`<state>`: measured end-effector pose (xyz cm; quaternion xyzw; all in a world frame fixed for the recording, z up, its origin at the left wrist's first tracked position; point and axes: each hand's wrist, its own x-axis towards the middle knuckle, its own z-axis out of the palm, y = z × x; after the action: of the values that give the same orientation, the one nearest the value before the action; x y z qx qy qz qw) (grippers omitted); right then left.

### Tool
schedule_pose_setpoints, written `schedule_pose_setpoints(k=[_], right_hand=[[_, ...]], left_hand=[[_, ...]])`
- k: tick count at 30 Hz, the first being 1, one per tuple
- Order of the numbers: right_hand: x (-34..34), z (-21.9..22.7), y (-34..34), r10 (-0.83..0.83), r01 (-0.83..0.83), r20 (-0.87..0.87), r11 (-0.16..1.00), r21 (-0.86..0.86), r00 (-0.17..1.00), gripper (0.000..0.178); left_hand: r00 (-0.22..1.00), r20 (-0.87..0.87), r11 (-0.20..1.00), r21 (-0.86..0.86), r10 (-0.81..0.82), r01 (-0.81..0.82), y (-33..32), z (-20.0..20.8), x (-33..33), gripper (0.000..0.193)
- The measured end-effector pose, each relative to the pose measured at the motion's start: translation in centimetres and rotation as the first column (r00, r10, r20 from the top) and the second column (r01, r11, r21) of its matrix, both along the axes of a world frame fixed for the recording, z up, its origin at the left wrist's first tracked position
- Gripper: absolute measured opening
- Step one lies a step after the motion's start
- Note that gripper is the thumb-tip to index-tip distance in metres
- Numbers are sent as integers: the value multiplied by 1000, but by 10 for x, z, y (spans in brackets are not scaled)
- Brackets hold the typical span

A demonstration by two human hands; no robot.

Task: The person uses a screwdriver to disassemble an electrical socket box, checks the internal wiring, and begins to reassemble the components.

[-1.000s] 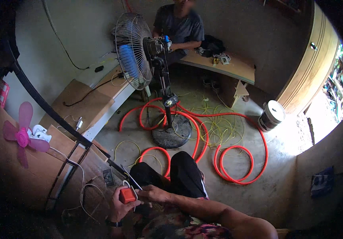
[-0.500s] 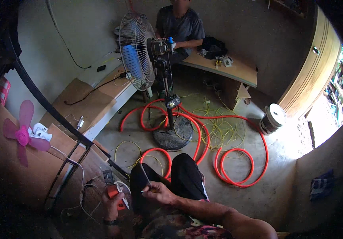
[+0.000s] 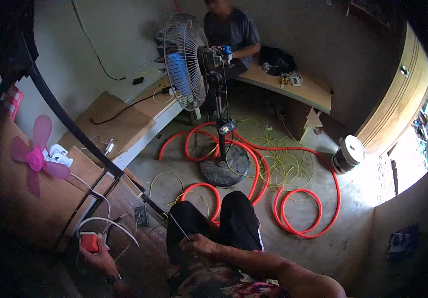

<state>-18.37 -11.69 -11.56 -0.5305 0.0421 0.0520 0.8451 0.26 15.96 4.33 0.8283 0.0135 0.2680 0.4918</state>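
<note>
At the lower left my left hand (image 3: 99, 258) is closed around a small red and white box-like piece (image 3: 89, 242), from which a white cable (image 3: 119, 224) loops to the right. Over my lap my right hand (image 3: 201, 246) is closed on a long thin rod (image 3: 178, 224), which looks like a screwdriver shaft and points up and left; any handle is hidden in the fingers. My two hands are well apart. Beyond my left hand, a small pink-bladed fan (image 3: 35, 159) stands by a wooden bench.
A large pedestal fan (image 3: 181, 64) stands ahead on a round black base (image 3: 224, 166). Orange hose (image 3: 335, 198) and thin yellow wire (image 3: 286, 171) lie coiled on the floor. A co-worker (image 3: 231, 35) sits behind the fan. A bucket (image 3: 349, 154) stands near the doorway.
My left hand has moved left and slightly down with the red and white piece, away from my lap. The white cable now arcs out wider. My right hand still holds the rod over my lap.
</note>
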Motion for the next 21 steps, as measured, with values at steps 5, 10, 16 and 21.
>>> schedule_pose_setpoints(k=[5, 10, 16, 21], right_hand=[[13, -5, 4, 26, -25, 7, 992, -126, 1000, 30], [31, 18, 7, 27, -53, -130, 978, -200, 991, 27], [79, 24, 19, 3, -33, -167, 983, -180, 986, 26], [130, -16, 50, -75, 47, -229, 991, -125, 970, 27]], left_hand=[[966, -149, 963, -199, -211, 180, 9, -24, 5, 58], [809, -444, 909, -333, -385, 250, -25, -70, -21, 51], [864, -410, 939, -297, -291, 175, -30, -124, -15, 62], [969, -168, 923, -370, -182, 109, 12, -109, 13, 69]])
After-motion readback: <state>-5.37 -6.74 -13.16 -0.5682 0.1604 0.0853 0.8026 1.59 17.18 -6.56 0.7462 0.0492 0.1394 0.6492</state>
